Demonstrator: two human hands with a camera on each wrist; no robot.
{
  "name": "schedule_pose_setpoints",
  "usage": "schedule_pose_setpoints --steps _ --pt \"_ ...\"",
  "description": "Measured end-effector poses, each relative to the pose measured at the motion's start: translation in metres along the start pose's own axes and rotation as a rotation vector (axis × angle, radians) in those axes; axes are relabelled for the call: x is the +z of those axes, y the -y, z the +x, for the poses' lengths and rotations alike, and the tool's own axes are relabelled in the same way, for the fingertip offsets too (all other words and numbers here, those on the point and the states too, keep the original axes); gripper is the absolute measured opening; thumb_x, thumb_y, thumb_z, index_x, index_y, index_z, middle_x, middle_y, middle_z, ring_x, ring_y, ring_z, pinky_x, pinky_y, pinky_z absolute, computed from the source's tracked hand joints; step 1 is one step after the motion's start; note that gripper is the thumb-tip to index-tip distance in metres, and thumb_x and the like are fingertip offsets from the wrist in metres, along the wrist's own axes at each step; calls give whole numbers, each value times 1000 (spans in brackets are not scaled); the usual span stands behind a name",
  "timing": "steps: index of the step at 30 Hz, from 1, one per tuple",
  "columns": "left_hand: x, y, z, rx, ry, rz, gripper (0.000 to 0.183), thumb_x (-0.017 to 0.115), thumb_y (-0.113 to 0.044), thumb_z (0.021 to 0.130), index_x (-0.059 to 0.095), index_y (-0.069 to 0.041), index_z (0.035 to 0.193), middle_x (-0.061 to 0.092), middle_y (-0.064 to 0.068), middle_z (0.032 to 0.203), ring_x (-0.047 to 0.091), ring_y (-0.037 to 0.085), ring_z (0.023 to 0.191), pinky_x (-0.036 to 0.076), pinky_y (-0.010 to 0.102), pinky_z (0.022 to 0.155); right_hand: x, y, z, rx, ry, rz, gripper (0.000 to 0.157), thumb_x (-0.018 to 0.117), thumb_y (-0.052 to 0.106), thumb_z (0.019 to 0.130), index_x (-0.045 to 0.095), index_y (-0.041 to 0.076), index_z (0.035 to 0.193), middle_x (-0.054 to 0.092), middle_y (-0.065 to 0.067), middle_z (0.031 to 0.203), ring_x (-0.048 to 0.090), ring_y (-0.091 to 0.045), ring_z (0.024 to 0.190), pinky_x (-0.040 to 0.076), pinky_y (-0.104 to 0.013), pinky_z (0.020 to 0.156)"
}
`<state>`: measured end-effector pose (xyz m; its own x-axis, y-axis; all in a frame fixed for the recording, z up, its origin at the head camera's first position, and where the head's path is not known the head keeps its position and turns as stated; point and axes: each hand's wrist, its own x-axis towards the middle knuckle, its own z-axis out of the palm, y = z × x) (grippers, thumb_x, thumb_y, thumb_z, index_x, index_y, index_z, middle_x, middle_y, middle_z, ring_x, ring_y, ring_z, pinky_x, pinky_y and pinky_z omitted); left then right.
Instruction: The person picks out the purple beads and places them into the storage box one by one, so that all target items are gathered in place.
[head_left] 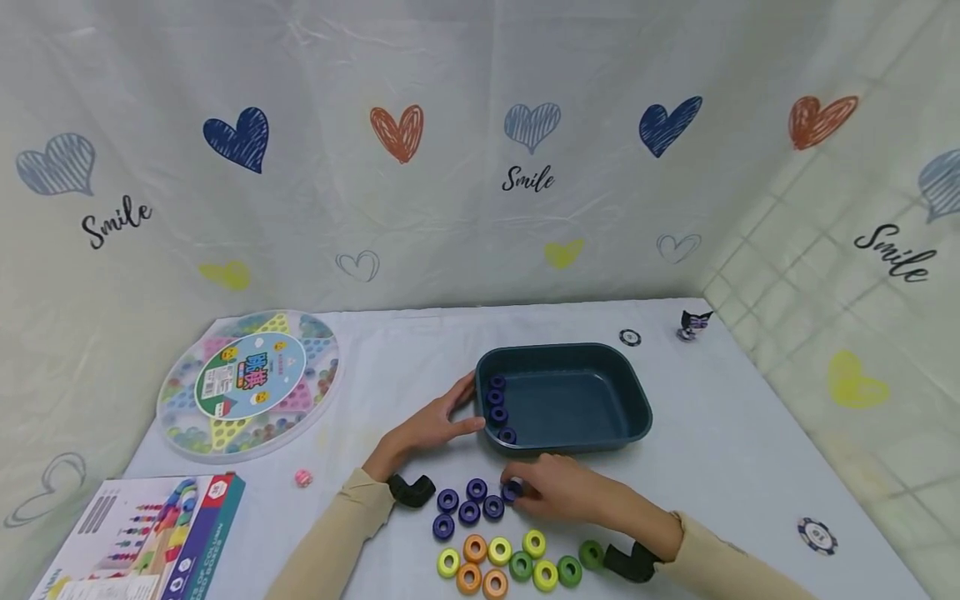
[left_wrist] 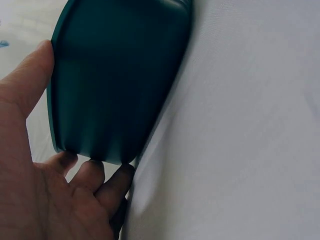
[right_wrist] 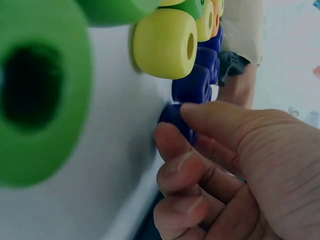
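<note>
In the head view my left hand rests against the left end of a dark teal tray, thumb near the front corner. Its fingertips and thumb touch the tray wall in the left wrist view. Several dark blue ring beads line the tray's left side. In front of the tray my right hand pinches a dark blue bead between thumb and index finger, low at the table. More dark blue beads stand just left of that hand.
Nearer the front sit orange, yellow and green beads. A star-shaped marble game and a boxed toy lie at left. Poker chips and a small figurine are at right.
</note>
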<state>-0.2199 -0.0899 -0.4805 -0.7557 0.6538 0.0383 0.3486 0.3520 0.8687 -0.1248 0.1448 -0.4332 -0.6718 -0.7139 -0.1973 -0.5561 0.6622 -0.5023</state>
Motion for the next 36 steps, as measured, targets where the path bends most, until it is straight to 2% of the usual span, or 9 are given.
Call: schedule_pose_setpoints --steps 2,5,8,12,16,20,27,31,36 --pt "2 9 3 0 -10 -1 81 60 -37 85 6 -30 145 20 -6 147 20 10 132 18 42 106 1 -4 -5 5 7 48 24 64 24 84 59 18 107 48 15 58 39 2 48 35 -16 47" --pt "3 11 3 -2 -17 -3 81 60 -44 84 6 -35 144 21 -9 146 21 8 132 19 42 106 0 -11 -12 1 19 142 24 65 25 83 59 19 106 51 15 61 43 2 51 38 -17 49" --pt "3 11 2 6 -20 -5 81 59 -48 83 6 -35 144 21 -8 147 21 10 132 19 43 105 0 -19 -19 -8 26 220 25 65 26 83 60 18 105 54 15 64 46 1 54 40 -18 51" --pt "3 11 2 14 -23 -3 81 58 -49 83 6 -34 144 20 -7 147 21 12 133 18 45 105 0 -27 -26 13 24 262 27 66 28 82 61 15 104 56 14 65 47 1 55 41 -18 52" --pt "3 11 2 16 -18 -3 81 58 -48 83 6 -34 144 20 -8 147 21 10 132 18 43 106 -3 -26 -31 49 17 265 27 67 29 81 61 13 102 55 13 65 47 0 55 41 -18 52" --pt "3 8 2 14 -5 -4 81 59 -41 85 6 -30 145 19 -7 147 20 9 132 18 42 106 -12 -20 -38 46 18 263 27 67 30 81 61 14 102 56 14 66 48 0 56 41 -19 52" --pt "-5 -23 -7 24 31 -6 80 58 -31 88 6 -12 146 19 8 148 21 19 133 19 45 105 -37 -12 -45 17 1 263 31 64 39 82 61 17 104 58 15 70 51 -2 59 43 -20 53" --pt "-6 -27 -8 15 28 2 80 58 -32 88 7 -11 146 19 7 148 22 19 133 19 45 105 -53 -13 -44 6 -29 251 33 63 42 82 60 17 104 58 13 71 51 -2 61 45 -21 55" --pt "-6 -28 -8 13 30 3 79 58 -31 88 7 -12 146 18 6 148 21 18 133 18 45 105 -70 -20 -36 7 -69 238 33 64 38 82 60 14 104 57 10 69 50 -4 60 45 -23 56"
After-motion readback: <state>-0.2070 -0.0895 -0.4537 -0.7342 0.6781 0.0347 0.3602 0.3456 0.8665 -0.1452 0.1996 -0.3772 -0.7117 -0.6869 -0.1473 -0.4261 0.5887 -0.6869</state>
